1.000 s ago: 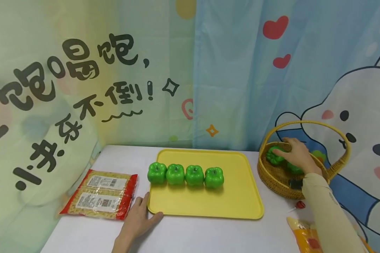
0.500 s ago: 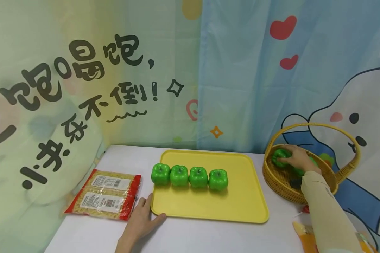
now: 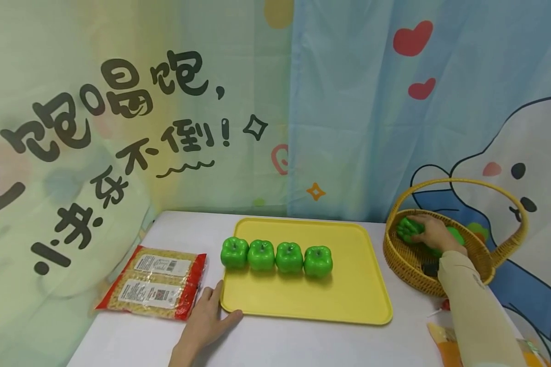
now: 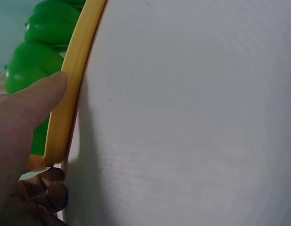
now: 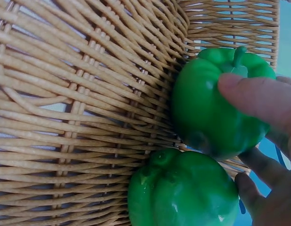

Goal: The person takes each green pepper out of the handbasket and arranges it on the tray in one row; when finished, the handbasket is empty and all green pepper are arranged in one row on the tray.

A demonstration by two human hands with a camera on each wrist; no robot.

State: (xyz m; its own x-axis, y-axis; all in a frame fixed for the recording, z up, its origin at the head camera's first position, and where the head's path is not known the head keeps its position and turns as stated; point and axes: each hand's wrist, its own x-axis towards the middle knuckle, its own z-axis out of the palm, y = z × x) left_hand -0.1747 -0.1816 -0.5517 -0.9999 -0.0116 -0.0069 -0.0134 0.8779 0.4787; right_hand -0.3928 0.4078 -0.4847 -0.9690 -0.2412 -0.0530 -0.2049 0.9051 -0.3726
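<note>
A row of several green bell peppers (image 3: 289, 257) stands on the yellow tray (image 3: 358, 275). My left hand (image 3: 205, 318) rests at the tray's near left corner, its thumb along the front rim and its forefinger by the left rim. In the left wrist view the thumb (image 4: 48, 92) touches the yellow edge. Inside the wicker basket (image 3: 404, 270), my right hand (image 3: 436, 234) grips a green bell pepper (image 5: 211, 103), thumb near its stem and fingers partly hidden behind it. Another green bell pepper (image 5: 183, 193) lies beside that one in the basket.
A red-edged, see-through food packet (image 3: 156, 283) lies left of the tray. The basket's tall handle (image 3: 468, 182) arches over the right hand. A red lollipop (image 3: 445, 305) and an orange packet (image 3: 445, 344) lie near the right forearm. A printed curtain hangs behind the table.
The head view has shifted slightly, so the scene sits farther right. My right hand has lowered onto the bell pepper in the basket and closed around it. The left hand stays at the tray corner.
</note>
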